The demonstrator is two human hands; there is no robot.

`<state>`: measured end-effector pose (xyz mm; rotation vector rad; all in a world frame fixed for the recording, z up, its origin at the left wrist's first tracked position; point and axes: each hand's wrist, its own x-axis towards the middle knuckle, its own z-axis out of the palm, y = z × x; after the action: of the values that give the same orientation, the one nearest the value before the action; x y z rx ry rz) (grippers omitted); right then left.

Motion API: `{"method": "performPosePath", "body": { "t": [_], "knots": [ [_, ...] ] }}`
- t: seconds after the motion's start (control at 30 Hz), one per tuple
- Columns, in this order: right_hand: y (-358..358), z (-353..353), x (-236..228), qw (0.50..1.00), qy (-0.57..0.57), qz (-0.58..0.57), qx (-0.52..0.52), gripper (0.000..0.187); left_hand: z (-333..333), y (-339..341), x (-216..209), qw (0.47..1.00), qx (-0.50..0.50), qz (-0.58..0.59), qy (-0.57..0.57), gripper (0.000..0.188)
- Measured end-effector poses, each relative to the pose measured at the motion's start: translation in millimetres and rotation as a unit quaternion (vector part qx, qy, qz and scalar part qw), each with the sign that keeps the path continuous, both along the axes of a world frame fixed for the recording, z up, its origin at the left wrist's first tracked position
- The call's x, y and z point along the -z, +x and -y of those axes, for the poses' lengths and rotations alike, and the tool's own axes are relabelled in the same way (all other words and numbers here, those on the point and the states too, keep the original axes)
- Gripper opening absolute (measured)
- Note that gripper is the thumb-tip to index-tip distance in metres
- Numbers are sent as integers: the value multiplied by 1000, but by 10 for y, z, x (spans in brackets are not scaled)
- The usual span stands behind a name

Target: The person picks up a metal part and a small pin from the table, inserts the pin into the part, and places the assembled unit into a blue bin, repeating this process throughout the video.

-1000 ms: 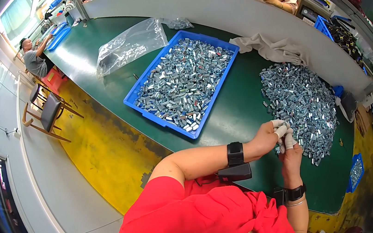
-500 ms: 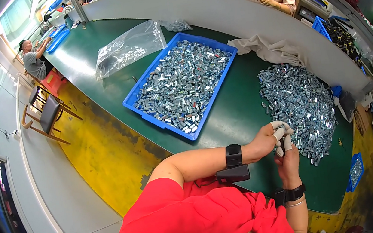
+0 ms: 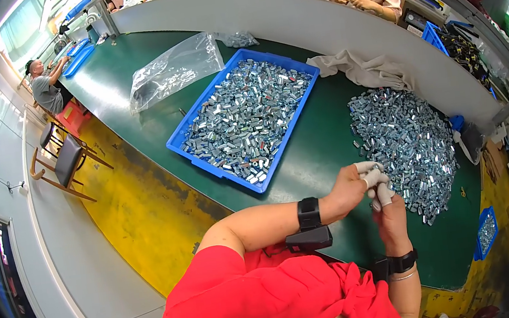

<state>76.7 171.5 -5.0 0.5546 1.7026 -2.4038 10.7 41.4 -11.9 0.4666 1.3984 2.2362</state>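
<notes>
My left hand [image 3: 352,189] and my right hand [image 3: 392,211] meet at the near left edge of a heap of small shiny metal pieces [image 3: 406,143]. White coverings sit on several fingertips of both hands. The fingers of each are closed in a pinch, and what they hold is too small and hidden to make out. To the left lies a blue tray [image 3: 215,171] filled with the same kind of small silvery-blue metal pieces [image 3: 249,115].
A clear plastic bag [image 3: 177,70] lies beyond the tray on the green table [image 3: 304,146]. A crumpled pale cloth [image 3: 364,70] rests behind the heap, against a grey partition [image 3: 288,18]. A small blue bin [image 3: 485,233] stands at the right. Other people sit beyond the partition and at far left.
My left hand has shifted slightly left and its fingers have lifted a little apart from the right hand's fingertips. The right hand stays almost in place. The whole view has shifted slightly.
</notes>
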Motion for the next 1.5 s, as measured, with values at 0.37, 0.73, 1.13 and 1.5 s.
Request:
{"method": "performPosePath", "body": {
  "t": [0.37, 0.73, 1.13, 1.5],
  "knots": [
    [38, -317, 70, 995, 55, -25, 83, 29, 1511, -1042, -206, 699, -550, -307, -339, 40],
    [198, -280, 48, 995, 75, -22, 57, 29, -85, -1240, 668, 760, -131, -439, -461, 22],
    [74, -283, 66, 996, 65, -5, 60, 29, -284, -1349, 679, 729, -23, -503, -463, 14],
    [103, -297, 178, 995, 74, -5, 60, 27, 90, -1138, 470, 671, 80, -544, -497, 11]
  ]
}}
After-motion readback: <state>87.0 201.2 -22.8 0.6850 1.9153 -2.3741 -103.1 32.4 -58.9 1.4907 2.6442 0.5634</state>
